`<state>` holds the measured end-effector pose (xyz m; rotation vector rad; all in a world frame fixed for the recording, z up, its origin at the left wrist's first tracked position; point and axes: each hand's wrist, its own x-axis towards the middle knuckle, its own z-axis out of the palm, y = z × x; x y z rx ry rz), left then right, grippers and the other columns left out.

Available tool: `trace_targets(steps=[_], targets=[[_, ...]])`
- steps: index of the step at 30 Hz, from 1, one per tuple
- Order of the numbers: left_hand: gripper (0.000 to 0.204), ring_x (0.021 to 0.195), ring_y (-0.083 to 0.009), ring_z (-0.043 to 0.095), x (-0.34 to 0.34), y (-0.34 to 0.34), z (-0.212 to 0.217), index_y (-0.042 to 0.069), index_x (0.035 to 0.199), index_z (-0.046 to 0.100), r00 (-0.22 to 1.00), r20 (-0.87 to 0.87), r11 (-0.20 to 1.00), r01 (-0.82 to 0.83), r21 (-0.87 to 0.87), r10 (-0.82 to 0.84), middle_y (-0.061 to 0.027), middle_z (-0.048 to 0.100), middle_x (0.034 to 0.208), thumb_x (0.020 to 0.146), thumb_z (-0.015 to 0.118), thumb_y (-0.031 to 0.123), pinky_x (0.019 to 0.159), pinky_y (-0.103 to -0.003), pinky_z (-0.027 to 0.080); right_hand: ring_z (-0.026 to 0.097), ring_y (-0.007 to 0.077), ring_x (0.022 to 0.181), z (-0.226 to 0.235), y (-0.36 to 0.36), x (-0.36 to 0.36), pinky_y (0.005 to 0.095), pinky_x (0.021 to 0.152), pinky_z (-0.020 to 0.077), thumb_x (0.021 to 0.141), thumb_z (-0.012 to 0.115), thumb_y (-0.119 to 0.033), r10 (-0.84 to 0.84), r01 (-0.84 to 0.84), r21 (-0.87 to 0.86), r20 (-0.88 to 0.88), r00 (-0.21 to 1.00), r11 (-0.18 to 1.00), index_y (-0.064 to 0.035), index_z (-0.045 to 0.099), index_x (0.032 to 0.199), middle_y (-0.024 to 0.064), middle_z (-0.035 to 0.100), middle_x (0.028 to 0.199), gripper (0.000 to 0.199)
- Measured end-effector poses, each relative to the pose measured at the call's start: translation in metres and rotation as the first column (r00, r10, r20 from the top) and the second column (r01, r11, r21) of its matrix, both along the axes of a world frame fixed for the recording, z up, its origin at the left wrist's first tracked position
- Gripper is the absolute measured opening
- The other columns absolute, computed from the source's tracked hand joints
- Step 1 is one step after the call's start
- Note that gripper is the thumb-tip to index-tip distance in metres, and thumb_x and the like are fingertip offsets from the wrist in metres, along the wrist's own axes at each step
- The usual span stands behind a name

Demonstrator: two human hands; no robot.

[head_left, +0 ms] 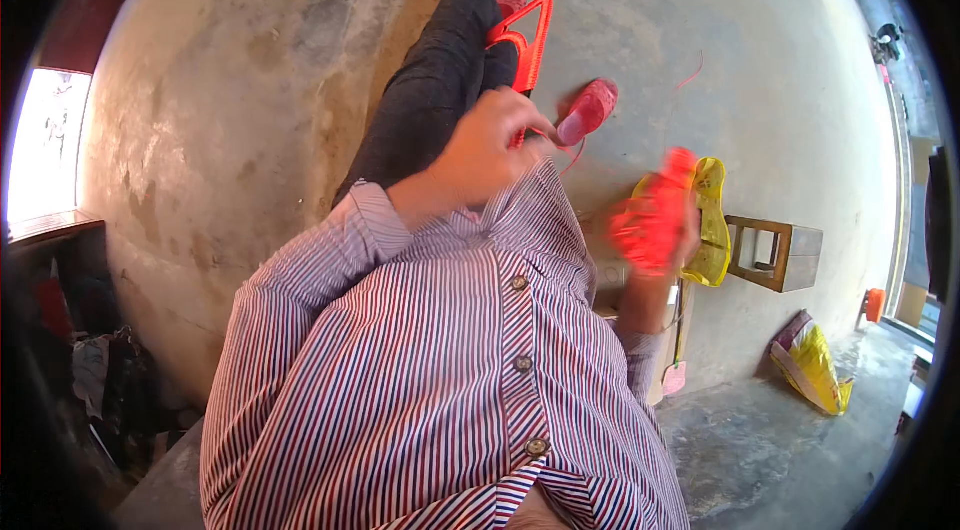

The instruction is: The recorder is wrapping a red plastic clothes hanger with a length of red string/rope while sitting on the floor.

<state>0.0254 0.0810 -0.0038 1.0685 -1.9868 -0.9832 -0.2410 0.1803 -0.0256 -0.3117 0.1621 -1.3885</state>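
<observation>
My left hand (pixel 497 148) is over my lap with its fingers curled together, pinching what looks like a thin red strand. Just beyond it, a bright orange-red triangular frame (pixel 540 45) with a woven-looking edge lies against my dark trouser leg. Its near end is partly hidden by the left hand. Out to the right, my right hand (pixel 690 235) is closed around a bundle of bright red cord (pixel 655 215). Motion blurs both the bundle and the hand. A thin red strand shows between the two hands.
Pink slippers (pixel 588 112) lie on the concrete floor (pixel 330 20) near my legs. A red scrap of strand (pixel 690 70) is farther off. Right of me are a yellow plastic object (pixel 712 240), a small wooden stool (pixel 800 260) and a yellow-purple bag (pixel 815 370).
</observation>
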Motion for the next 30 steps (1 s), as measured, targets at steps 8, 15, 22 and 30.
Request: trace_targets(steps=[8,15,22,30], targets=[[0.044,0.109,-0.0185,0.056,-0.008,0.024,0.048,0.006,0.133,0.042,0.606,-0.764,0.664,0.480,0.573,0.222,-0.0072,0.056,0.120,0.092,0.056,0.012,0.096,-0.036,0.044,0.059,0.0248,0.100,0.004,-0.019,0.100,0.0363,0.088,0.0472,0.080,0.065,-0.048,0.157,-0.090,0.167,-0.445,0.882,0.982,-0.0034,0.042,0.131,0.0129,0.055,0.119,0.071],[0.043,0.100,-0.0164,0.059,0.052,-0.036,0.064,0.009,0.125,0.054,0.703,-0.670,0.885,0.127,0.447,0.238,-0.0016,0.061,0.107,0.084,0.066,0.006,0.091,-0.031,0.047,0.047,0.0120,0.059,-0.030,-0.091,0.031,0.0216,0.053,0.0372,0.082,0.067,-0.029,-0.006,-0.033,-0.183,-0.211,0.977,0.983,0.0001,0.057,0.101,0.0028,0.053,0.076,0.036],[0.045,0.099,-0.0168,0.060,0.041,-0.027,0.077,0.007,0.117,0.060,0.982,0.021,0.965,0.183,0.190,-0.190,-0.0042,0.064,0.104,0.074,0.071,0.001,0.090,-0.029,0.045,0.052,0.0088,0.067,0.009,-0.113,0.052,0.0215,0.056,0.0395,0.081,0.065,-0.010,-0.011,0.170,0.178,-0.662,0.750,0.969,-0.0033,0.062,0.095,-0.0007,0.059,0.078,0.016],[0.029,0.087,-0.0273,0.060,0.043,-0.046,0.061,0.008,0.100,0.064,0.760,0.613,0.923,0.363,-0.124,-0.216,-0.0085,0.062,0.093,0.071,0.063,0.004,0.073,-0.037,0.047,0.058,0.0091,0.067,-0.015,-0.116,0.073,0.0250,0.063,0.0485,0.082,0.062,-0.003,0.242,-0.189,0.207,-0.952,0.188,0.960,0.0018,0.065,0.091,0.0035,0.065,0.077,0.011]])
